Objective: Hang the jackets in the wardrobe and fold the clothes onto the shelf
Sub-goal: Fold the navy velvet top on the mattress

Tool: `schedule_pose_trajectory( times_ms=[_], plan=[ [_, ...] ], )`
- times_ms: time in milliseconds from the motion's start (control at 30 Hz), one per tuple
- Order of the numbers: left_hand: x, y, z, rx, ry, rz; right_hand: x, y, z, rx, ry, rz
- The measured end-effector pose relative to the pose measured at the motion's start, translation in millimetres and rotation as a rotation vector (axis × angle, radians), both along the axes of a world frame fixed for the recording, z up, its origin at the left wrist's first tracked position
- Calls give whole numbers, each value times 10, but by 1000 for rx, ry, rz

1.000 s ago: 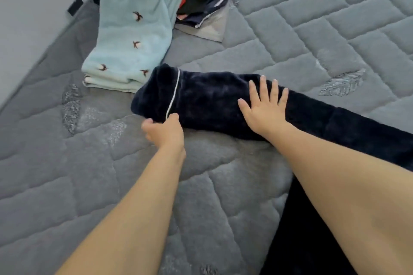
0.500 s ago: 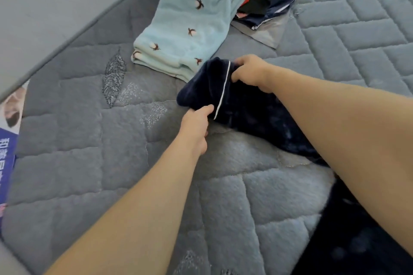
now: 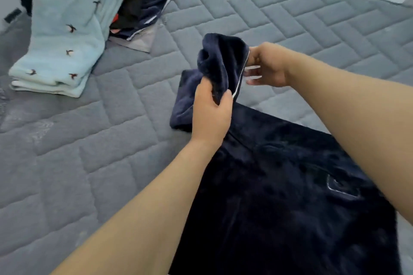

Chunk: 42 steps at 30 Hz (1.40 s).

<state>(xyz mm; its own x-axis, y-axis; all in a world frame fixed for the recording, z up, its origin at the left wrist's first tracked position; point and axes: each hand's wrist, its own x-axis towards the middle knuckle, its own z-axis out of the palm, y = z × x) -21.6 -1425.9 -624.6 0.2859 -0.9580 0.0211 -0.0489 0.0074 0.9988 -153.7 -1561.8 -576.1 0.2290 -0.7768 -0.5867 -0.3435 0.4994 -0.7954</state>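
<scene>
Gripping plush navy garment (image 3: pixel 279 185) cuff: left hand (image 3: pixel 211 114) and right hand (image 3: pixel 266 66) both clamped; quilted grey mattress (image 3: pixel 290 18) beneath.

Plush navy garment (image 3: pixel 279 185), quilted matt mattress (image 3: pixel 89 140)

Two bare hands are in view: one left hand (image 3: pixel 211 114) and one right hand (image 3: pixel 267 66). One dark navy plush garment with thin white piping (image 3: pixel 279 185) is spread on one grey quilted mattress (image 3: pixel 67 163). One pale blue fleece garment printed with small dark birds (image 3: pixel 64 35) lies folded at the far left; at least seven birds can be counted on it. One jumbled pile of clothes (image 3: pixel 145 6) sits beside it, showing one red piece, one black piece and one navy piece with white trim; more cannot be told apart.
</scene>
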Motion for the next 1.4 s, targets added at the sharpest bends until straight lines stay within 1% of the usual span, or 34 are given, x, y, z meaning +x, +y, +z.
schedule_pose_trajectory(
  times_ms=[67, 167, 200, 267, 333, 367, 433, 467, 500, 567, 600, 633, 667, 700, 767, 800, 833, 867, 933, 1000, 1133, 1267, 1400],
  plan=[
    [-703, 128, 19, -47, -222, -66, -836, 195, 3, 62, -74, -131],
    [-1708, 367, -67, -143, -690, -170, -2002, 534, -195, 184, -135, -285],
    [-2030, 471, -121, -158, -818, -215, -2341, 680, -284, 231, -161, -327],
    [-2629, 675, -270, -156, -983, -338, -2941, 994, -499, 297, -190, -411],
    [-3119, 854, -499, -91, -1097, -517, -3389, 1333, -729, 366, -187, -477],
    [-3304, 914, -622, -19, -1153, -638, -3556, 1496, -831, 394, -151, -494],
    [-3551, 978, -798, 133, -1261, -878, -3787, 1771, -1044, 382, -5, -495],
    [-3612, 982, -842, 176, -1276, -923, -3861, 1871, -1135, 345, 59, -493],
    [-3636, 975, -861, 200, -1240, -892, -3904, 1942, -1209, 301, 98, -500],
    [-3609, 920, -826, 240, -1113, -740, -3947, 1996, -1277, 215, 112, -537],
    [-3574, 878, -801, 241, -1091, -662, -3957, 1989, -1278, 173, 123, -550],
    [-3530, 832, -779, 235, -1116, -589, -3966, 1970, -1256, 129, 168, -542],
    [-3485, 790, -758, 243, -1154, -532, -3969, 1947, -1234, 78, 265, -497],
    [-3447, 737, -743, 285, -1178, -493, -3969, 1932, -1207, 13, 411, -419],
    [-3394, 626, -742, 469, -1161, -493, -3970, 1932, -1215, -179, 728, -188],
    [-3376, 572, -773, 581, -1142, -533, -3969, 1937, -1242, -264, 832, -38],
    [-3363, 533, -827, 683, -1142, -591, -3965, 1939, -1276, -308, 894, 117],
    [-3354, 518, -903, 755, -1166, -656, -3968, 1930, -1328, -309, 924, 263],
    [-3332, 560, -1091, 820, -1217, -754, -4009, 1869, -1473, -203, 946, 493],
    [-3308, 629, -1276, 818, -1213, -766, -4073, 1792, -1608, -124, 946, 616],
    [-3267, 606, -1468, 810, -1153, -764, -4132, 1754, -1805, -130, 973, 703],
    [-3264, 592, -1532, 810, -1168, -766, -4104, 1773, -1931, -133, 1026, 702],
    [-3287, 599, -1573, 797, -1170, -755, -4153, 1746, -1994, -147, 996, 713]
  ],
)
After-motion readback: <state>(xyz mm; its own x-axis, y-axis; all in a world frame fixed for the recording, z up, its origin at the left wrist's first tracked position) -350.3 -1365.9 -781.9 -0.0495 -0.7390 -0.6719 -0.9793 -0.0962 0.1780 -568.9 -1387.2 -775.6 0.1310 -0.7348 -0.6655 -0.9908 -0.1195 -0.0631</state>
